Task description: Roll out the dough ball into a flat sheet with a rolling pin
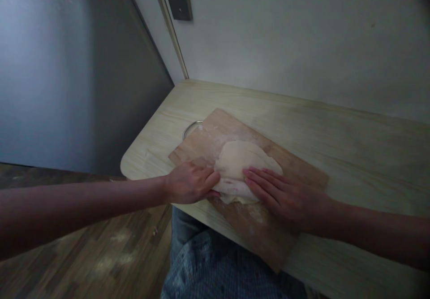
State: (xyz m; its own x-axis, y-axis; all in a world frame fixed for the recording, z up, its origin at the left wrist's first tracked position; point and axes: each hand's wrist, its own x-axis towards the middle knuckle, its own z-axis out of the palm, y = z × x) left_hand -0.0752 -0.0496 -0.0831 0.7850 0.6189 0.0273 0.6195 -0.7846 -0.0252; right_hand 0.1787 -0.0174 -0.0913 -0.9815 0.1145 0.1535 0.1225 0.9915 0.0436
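A flattened piece of pale dough point(247, 153) lies on a wooden cutting board point(295, 164). Across its near part runs a whitish, flour-dusted cylinder that looks like a rolling pin point(235, 188). My left hand point(190, 182) is closed around the left end of this rolling pin, with the thumb toward the dough. On the other side, my right hand point(287, 196) lies with fingers stretched out and together, over the pin's right end, fingertips touching the dough. That end of the pin is hidden beneath the hand. Dough shows on both sides of the pin.
The board sits at an angle on a light wooden table point(352, 155), overhanging its near edge. A metal ring handle point(190, 127) shows at the board's far left. A pale wall point(285, 34) stands behind, a grey panel point(67, 66) at left. White powder marks the floor point(114, 254).
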